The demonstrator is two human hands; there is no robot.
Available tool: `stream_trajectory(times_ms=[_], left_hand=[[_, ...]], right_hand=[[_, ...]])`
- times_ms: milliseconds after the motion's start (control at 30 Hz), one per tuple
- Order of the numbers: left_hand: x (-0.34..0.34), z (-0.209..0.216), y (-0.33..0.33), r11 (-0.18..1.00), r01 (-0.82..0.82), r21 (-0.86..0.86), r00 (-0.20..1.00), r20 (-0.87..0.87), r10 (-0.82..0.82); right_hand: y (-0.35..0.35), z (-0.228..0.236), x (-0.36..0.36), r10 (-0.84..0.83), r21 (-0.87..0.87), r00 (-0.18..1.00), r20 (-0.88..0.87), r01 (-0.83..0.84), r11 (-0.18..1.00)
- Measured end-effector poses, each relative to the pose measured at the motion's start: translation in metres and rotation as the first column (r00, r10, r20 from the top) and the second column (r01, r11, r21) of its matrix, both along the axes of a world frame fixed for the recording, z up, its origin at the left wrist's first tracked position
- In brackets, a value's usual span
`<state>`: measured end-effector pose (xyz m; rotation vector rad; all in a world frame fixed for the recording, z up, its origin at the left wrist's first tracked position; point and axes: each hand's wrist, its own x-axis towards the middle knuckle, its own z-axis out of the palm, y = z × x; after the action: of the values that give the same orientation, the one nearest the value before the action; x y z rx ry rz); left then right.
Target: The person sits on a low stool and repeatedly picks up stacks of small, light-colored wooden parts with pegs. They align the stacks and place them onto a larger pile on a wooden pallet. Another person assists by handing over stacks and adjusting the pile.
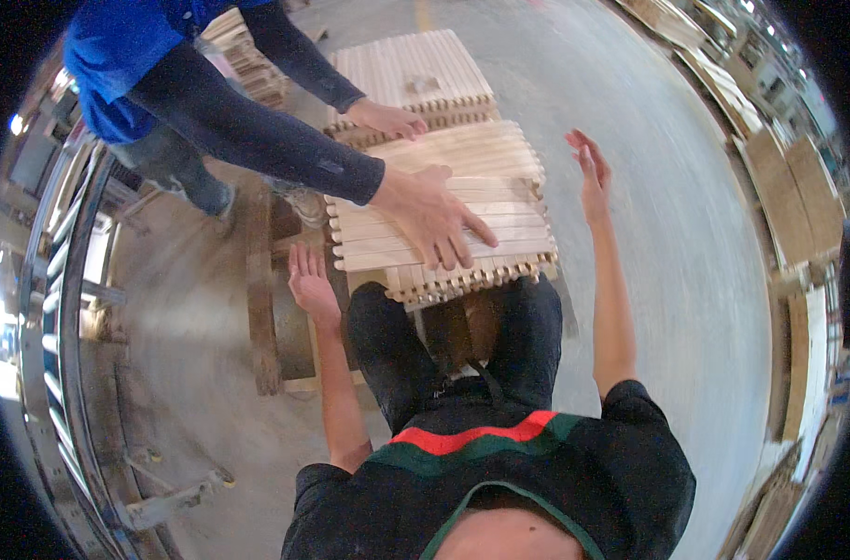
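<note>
Pale wooden slats with rounded ends (443,213) lie side by side in layers on a stack in front of my knees. To the left of the stack, my left hand (313,285) is raised with its fingers stretched and nothing in it. My right hand (593,175) is held up off the stack's right side, also open and bare. Neither touches the wood. A co-worker's near hand (434,215) lies spread on the top slats, and their other hand (387,119) reaches over the farther part of the stack.
Behind is another slat pile (415,67). The co-worker, in a blue shirt (126,61) and dark sleeves, leans in from the upper left. A wooden pallet (264,327) sits at lower left. A roller conveyor (61,327) runs along the left; boards (784,205) line the right.
</note>
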<state>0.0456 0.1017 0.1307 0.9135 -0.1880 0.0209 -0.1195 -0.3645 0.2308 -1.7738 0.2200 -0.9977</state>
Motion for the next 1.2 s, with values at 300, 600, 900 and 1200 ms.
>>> stream_trajectory(times_ms=[300, 600, 900, 1200], left_hand=[[-0.058, 0.046, -0.056, 0.52, -0.069, 0.851, 0.733, 0.397, -0.552], [-0.053, 0.023, -0.079, 0.617, 0.289, 0.732, 0.874, 0.062, -0.483], [-0.041, 0.037, -0.076, 0.652, 0.248, 0.716, 0.857, 0.152, -0.493], [-0.05, 0.048, -0.073, 0.56, 0.079, 0.825, 0.867, 0.22, -0.446]], right_hand=[[-0.004, -0.078, -0.031, 0.188, 0.575, 0.979, -0.08, -0.109, 0.811], [0.02, -0.068, -0.024, 0.26, 0.64, 0.959, -0.115, -0.129, 0.757], [0.04, -0.059, -0.021, 0.203, 0.729, 0.978, -0.044, -0.108, 0.676], [0.03, -0.054, -0.009, -0.097, 0.325, 0.939, -0.331, 0.21, 0.922]])
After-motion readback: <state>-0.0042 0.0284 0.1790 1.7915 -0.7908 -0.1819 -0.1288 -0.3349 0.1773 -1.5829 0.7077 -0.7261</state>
